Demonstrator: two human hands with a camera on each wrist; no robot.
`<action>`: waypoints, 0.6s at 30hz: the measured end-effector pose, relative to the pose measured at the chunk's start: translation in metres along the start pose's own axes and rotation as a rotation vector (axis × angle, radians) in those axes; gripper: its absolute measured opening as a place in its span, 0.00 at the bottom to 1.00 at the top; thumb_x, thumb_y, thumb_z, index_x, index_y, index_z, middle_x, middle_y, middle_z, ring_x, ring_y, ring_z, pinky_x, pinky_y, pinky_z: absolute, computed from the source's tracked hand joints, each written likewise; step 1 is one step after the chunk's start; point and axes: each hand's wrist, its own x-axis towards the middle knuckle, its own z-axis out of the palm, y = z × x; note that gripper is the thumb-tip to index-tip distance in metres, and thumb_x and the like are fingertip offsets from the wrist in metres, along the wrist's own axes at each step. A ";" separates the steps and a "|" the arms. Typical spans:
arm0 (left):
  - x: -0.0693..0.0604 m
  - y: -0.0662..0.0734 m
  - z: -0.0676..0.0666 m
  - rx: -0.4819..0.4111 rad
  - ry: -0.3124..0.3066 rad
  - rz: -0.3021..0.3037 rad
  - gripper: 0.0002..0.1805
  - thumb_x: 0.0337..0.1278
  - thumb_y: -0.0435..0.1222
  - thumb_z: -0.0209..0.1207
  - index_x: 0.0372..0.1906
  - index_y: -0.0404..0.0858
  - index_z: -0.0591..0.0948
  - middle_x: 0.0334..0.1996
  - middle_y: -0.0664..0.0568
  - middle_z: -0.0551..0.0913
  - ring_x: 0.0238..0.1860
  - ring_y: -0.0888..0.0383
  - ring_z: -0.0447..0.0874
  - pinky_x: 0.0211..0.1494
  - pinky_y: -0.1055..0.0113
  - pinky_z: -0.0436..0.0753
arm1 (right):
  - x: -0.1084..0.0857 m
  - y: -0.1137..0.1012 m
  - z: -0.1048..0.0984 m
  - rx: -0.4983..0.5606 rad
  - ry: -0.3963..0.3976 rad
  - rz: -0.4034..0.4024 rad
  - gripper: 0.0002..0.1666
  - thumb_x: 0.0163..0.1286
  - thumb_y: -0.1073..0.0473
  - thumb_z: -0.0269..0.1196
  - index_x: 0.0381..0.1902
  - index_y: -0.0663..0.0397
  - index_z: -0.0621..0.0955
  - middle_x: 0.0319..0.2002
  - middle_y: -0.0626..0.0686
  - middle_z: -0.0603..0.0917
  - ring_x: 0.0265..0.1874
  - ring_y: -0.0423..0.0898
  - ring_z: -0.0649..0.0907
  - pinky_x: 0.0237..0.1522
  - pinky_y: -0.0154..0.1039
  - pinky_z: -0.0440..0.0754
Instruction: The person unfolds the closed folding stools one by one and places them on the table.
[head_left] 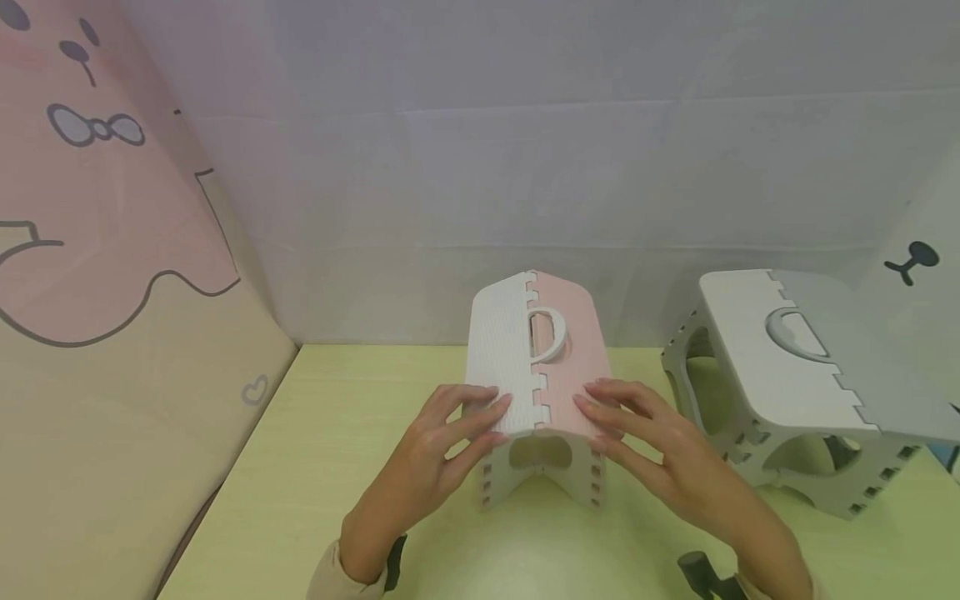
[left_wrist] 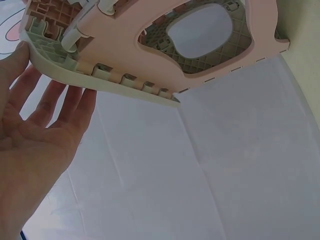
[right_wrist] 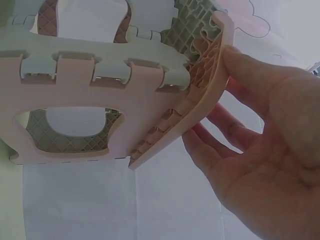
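A small folding step stool point(head_left: 573, 383) stands partly folded on the table, its top peaked along the toothed middle joint. One half of the top is white, the other pink, and a white loop handle point(head_left: 558, 337) sticks out at the joint. My left hand point(head_left: 435, 446) lies against the white half, fingertips spread on its surface and the thumb by the near edge. On the pink half, my right hand point(head_left: 667, 446) rests its fingertips in a mirrored pose. Both wrist views show the stool's ribbed underside and hinged legs point(left_wrist: 115, 40), with the fingers touching the outer face.
To the right stands a second folding stool point(head_left: 780, 383), white and grey, unfolded with a flat top. Both stools are on a pale yellow-green table point(head_left: 337, 433). A light cloth point(head_left: 480, 183) hangs behind, and a cartoon-printed panel point(head_left: 97, 333) borders the left side.
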 end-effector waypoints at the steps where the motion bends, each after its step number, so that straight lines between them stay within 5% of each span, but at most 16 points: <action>1: 0.000 0.000 0.000 0.000 -0.001 -0.001 0.17 0.70 0.36 0.63 0.59 0.32 0.84 0.56 0.44 0.81 0.57 0.48 0.77 0.54 0.58 0.84 | 0.000 0.000 0.000 -0.002 0.000 0.001 0.26 0.77 0.45 0.59 0.67 0.50 0.81 0.65 0.53 0.78 0.67 0.45 0.74 0.66 0.26 0.70; 18: -0.002 0.001 0.001 -0.006 -0.046 -0.088 0.20 0.74 0.44 0.59 0.60 0.36 0.84 0.58 0.46 0.80 0.61 0.50 0.76 0.57 0.60 0.83 | 0.001 0.001 0.002 0.015 0.030 -0.035 0.27 0.78 0.45 0.58 0.67 0.51 0.81 0.65 0.54 0.78 0.59 0.42 0.80 0.62 0.25 0.74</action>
